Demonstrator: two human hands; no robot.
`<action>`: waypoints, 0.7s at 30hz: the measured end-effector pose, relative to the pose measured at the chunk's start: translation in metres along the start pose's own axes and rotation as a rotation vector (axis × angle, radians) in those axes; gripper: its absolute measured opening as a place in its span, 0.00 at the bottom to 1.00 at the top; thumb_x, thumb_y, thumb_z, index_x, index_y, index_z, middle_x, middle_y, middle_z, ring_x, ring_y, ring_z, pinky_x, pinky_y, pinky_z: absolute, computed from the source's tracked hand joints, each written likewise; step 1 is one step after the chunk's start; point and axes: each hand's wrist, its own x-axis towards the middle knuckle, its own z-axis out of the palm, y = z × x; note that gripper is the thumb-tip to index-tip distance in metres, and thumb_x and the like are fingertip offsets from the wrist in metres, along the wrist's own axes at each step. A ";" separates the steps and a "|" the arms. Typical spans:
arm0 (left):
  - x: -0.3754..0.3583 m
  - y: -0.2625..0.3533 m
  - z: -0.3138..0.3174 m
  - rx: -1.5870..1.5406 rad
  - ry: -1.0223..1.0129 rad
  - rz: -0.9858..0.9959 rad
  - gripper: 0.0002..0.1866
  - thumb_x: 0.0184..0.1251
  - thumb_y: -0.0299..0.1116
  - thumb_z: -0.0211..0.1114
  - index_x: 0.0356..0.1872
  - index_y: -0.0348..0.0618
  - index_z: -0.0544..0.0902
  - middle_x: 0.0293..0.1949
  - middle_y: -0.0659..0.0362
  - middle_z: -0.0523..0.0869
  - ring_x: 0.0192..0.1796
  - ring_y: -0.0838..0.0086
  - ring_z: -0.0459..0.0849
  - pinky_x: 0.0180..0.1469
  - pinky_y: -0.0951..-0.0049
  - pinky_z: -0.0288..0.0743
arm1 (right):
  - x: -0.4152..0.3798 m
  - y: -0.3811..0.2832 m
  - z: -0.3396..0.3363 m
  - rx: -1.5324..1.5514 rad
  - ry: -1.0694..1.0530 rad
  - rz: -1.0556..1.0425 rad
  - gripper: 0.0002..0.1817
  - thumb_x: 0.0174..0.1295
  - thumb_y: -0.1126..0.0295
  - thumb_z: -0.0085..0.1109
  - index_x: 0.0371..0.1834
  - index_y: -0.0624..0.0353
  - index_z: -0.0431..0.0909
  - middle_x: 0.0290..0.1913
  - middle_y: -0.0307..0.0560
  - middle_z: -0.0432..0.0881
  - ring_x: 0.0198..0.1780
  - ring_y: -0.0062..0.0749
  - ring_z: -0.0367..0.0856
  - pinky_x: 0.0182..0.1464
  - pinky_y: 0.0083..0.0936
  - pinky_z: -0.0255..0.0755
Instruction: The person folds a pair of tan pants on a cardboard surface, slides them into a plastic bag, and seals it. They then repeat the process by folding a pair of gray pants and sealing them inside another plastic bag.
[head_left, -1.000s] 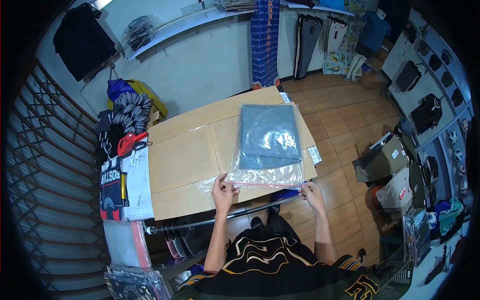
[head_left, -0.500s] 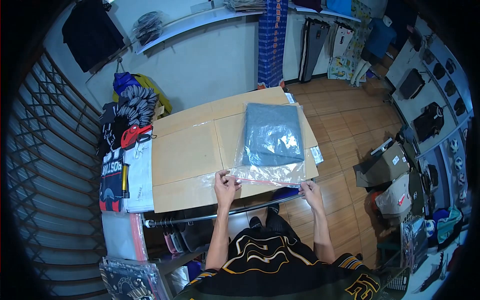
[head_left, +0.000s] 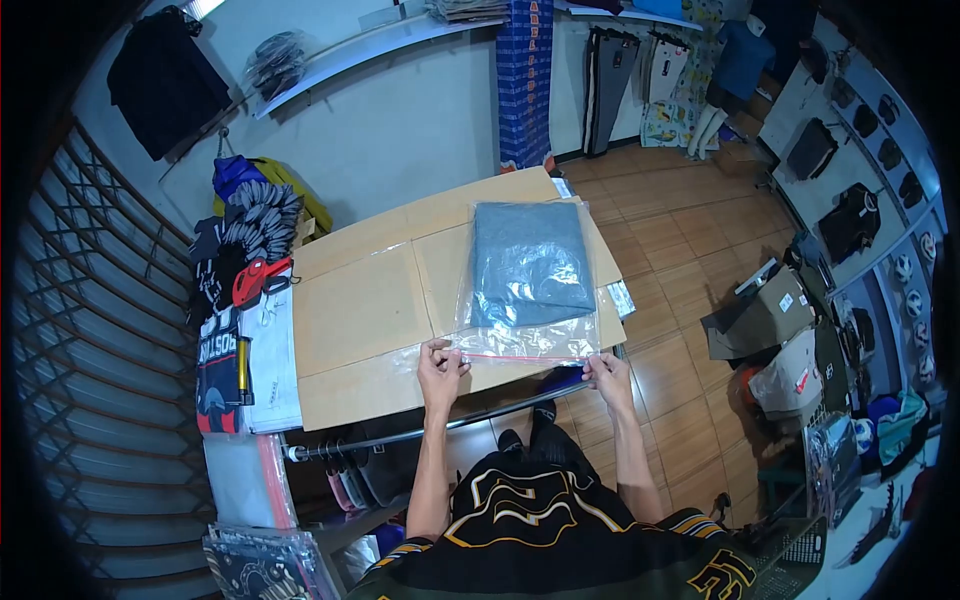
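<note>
A clear plastic zip bag [head_left: 530, 343] lies on a cardboard-covered table, its red zip strip along the edge closest to me. Inside it is a folded blue-grey garment [head_left: 530, 262]. At the left end of the strip, my left hand [head_left: 440, 374] pinches the bag's corner. My right hand [head_left: 606, 378] grips the other end between thumb and fingers. The strip looks stretched fairly straight between both hands.
The cardboard [head_left: 360, 300] covers the tabletop. To its left lie a red tape dispenser [head_left: 260, 282], a yellow-and-black tool [head_left: 243, 370] and folded clothes. A metal rail [head_left: 430, 430] runs under the front edge. Boxes [head_left: 770, 318] stand on the floor at right.
The whole view has shifted slightly as the head moved. Both hands stay at the ends of the zip strip, which appears straighter now.
</note>
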 end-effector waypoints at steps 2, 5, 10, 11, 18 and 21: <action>0.000 0.001 0.000 -0.004 0.001 -0.014 0.14 0.78 0.24 0.64 0.58 0.35 0.72 0.37 0.55 0.85 0.38 0.73 0.89 0.40 0.72 0.92 | -0.001 -0.003 0.002 0.021 -0.002 0.057 0.14 0.80 0.60 0.58 0.46 0.62 0.84 0.37 0.43 0.88 0.35 0.23 0.87 0.33 0.20 0.75; -0.001 0.006 0.002 -0.027 0.014 -0.038 0.13 0.79 0.24 0.63 0.57 0.35 0.72 0.37 0.56 0.85 0.37 0.74 0.89 0.40 0.72 0.92 | -0.003 -0.007 0.006 0.045 0.004 0.071 0.16 0.80 0.58 0.57 0.46 0.62 0.84 0.37 0.43 0.88 0.36 0.24 0.87 0.34 0.20 0.76; 0.000 -0.002 -0.001 -0.023 0.002 -0.011 0.11 0.80 0.25 0.62 0.57 0.35 0.73 0.35 0.57 0.84 0.37 0.76 0.88 0.41 0.72 0.92 | 0.002 0.007 0.006 0.068 0.026 -0.011 0.14 0.80 0.60 0.59 0.44 0.61 0.83 0.36 0.42 0.88 0.34 0.23 0.86 0.33 0.20 0.75; 0.002 -0.006 -0.001 -0.026 -0.003 -0.002 0.11 0.81 0.25 0.62 0.57 0.36 0.72 0.34 0.58 0.84 0.37 0.76 0.87 0.41 0.72 0.92 | 0.004 0.012 0.005 0.053 0.029 -0.047 0.14 0.80 0.60 0.60 0.43 0.61 0.83 0.36 0.42 0.87 0.34 0.22 0.86 0.33 0.20 0.75; 0.000 -0.007 0.001 0.045 -0.004 0.043 0.13 0.80 0.27 0.63 0.57 0.36 0.71 0.35 0.58 0.83 0.37 0.77 0.87 0.39 0.73 0.91 | -0.001 0.001 0.008 0.076 0.027 0.012 0.13 0.79 0.61 0.61 0.43 0.61 0.84 0.35 0.41 0.88 0.33 0.22 0.85 0.34 0.20 0.75; -0.001 -0.003 0.003 0.077 -0.038 0.032 0.14 0.80 0.27 0.63 0.58 0.36 0.71 0.35 0.57 0.84 0.37 0.77 0.87 0.38 0.74 0.90 | -0.004 -0.001 0.012 0.072 0.023 0.036 0.13 0.79 0.61 0.62 0.45 0.61 0.85 0.36 0.41 0.88 0.33 0.21 0.85 0.34 0.20 0.75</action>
